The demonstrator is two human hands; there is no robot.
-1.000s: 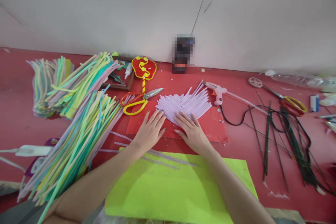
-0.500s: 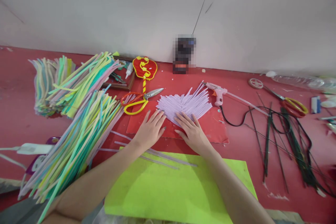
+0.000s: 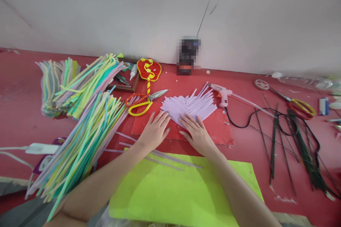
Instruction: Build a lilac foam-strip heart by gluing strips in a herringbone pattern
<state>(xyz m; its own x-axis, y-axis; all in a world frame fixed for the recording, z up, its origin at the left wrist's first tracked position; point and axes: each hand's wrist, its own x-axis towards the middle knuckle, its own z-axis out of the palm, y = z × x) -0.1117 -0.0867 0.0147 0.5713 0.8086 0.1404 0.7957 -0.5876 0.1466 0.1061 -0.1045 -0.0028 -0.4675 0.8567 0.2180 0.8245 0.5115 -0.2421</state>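
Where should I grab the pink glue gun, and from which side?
By the handle, probably with your right hand from the near right. The pink glue gun lies on its side, handle pointing toward you, orange trigger on the handle's left where a grasp could reach. The nozzle points left, near the lilac strips, so avoid that end; the black cord leaves the handle's foot.

The red surface (image 3: pixel 23 113) is supporting a red board (image 3: pixel 213 133); pastel-strip bundles (image 3: pixel 85 145) are lying left of it, dark rods (image 3: pixel 273 145) right, a lime sheet (image 3: pixel 183 195) nearer.
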